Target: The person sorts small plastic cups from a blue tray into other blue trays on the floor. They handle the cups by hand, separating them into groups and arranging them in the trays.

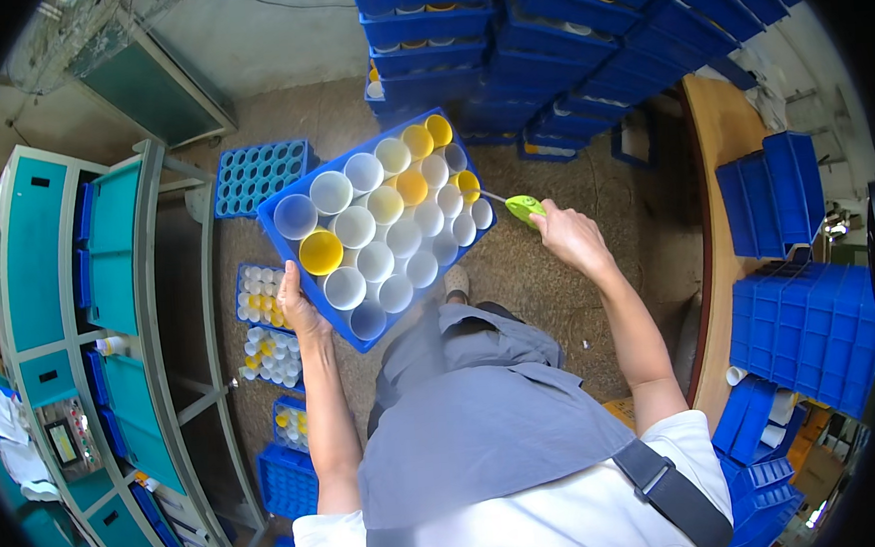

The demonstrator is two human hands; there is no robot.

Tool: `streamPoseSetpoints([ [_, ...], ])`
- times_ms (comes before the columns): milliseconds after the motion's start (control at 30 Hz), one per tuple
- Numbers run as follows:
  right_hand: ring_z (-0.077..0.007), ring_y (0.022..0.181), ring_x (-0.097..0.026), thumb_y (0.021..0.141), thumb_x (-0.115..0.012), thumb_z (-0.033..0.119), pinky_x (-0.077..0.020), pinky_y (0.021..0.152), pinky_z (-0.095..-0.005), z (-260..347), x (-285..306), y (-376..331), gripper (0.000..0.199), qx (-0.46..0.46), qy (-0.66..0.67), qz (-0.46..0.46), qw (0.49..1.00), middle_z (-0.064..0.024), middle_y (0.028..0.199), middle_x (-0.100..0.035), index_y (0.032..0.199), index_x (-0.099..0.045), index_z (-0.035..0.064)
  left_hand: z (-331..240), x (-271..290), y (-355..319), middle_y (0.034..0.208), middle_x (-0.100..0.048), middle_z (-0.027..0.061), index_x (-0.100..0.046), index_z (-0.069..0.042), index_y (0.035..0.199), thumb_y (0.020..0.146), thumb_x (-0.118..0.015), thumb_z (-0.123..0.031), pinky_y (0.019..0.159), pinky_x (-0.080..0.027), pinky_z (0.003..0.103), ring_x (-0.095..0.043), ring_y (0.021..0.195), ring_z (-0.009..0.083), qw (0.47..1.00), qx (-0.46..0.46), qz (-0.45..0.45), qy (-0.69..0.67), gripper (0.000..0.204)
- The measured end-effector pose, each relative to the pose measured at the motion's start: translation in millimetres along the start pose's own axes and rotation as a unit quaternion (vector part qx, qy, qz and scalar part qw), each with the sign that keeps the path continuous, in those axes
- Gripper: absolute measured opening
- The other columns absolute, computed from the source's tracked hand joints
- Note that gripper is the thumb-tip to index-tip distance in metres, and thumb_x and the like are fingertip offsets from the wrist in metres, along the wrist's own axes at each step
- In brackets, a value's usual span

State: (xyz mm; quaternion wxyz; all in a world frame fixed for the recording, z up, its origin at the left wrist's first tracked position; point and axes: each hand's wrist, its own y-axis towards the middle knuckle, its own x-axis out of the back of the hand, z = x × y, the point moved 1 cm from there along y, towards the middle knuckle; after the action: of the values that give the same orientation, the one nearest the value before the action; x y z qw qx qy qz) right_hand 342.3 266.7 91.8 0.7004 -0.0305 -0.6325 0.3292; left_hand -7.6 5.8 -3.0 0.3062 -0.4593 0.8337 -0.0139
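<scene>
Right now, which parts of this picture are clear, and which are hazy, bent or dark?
Head view: the white and yellow cups and green-handled tool look fairly clear; head view: a pale, hazy smear crosses the grey apron; head view: fisheye distortion bows the teal cabinet and wooden bench, and the corners go black.

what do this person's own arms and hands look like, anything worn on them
The left hand and right hand are bare, with no gloves visible. The left forearm and right forearm are uncovered too, with no watch, bracelet, cable or marking that can be made out. Short, plain white sleeves cover the upper arms.
</scene>
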Motion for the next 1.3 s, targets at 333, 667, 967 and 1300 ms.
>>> streamPoseSetpoints([
  [333,-0.0455,0.094,-0.069,0.107,-0.043,0.038,-0.0528,0.083,-0.0557,-53,25,-30,0.042,-0.01,-0.001,0.057,0.998,-0.0286,0.096,-0.071,0.118,-0.059,0.0007,-21,-38,-11,0.111,-0.074,0.0145,-0.065,0.003,0.119,0.101,-0.064,-0.027,0.086,-0.062,0.037,-0.074,0.097,0.0235,0.999,0.025,-0.01,-0.044,0.035],
  [667,-0.0464,0.095,-0.068,0.107,-0.042,0.042,-0.0509,0.084,-0.0569,-35,27,-43,0.043,0.05,0.044,0.117,0.991,-0.0277,0.094,-0.07,0.116,-0.056,0.0023,-27,-56,-4,0.114,-0.073,0.0159,-0.063,0.004,0.123,0.102,-0.062,-0.027,0.086,-0.062,0.037,-0.074,0.097,0.0252,1.0,0.006,0.008,-0.023,0.037],
  [967,-0.0468,0.071,-0.067,0.106,-0.05,0.035,-0.052,0.063,-0.0567,16,50,-77,0.031,0.226,0.051,0.073,0.97,-0.0262,0.073,-0.067,0.11,-0.054,0.004,-13,-85,16,0.092,-0.075,0.0116,-0.073,0.005,0.098,0.096,-0.073,-0.024,0.071,-0.059,0.029,-0.072,0.078,0.0164,0.996,-0.065,-0.066,0.006,0.029],
  [1300,-0.0432,0.068,-0.068,0.104,-0.054,0.031,-0.0525,0.059,-0.0525,47,75,-67,0.026,0.261,0.034,-0.047,0.964,-0.0221,0.071,-0.067,0.113,-0.054,0.0057,0,-84,16,0.061,-0.048,-0.0105,-0.054,-0.014,0.059,0.097,-0.073,-0.022,0.051,-0.022,0.022,-0.035,0.056,-0.0001,0.971,-0.155,-0.158,0.085,0.043],
])
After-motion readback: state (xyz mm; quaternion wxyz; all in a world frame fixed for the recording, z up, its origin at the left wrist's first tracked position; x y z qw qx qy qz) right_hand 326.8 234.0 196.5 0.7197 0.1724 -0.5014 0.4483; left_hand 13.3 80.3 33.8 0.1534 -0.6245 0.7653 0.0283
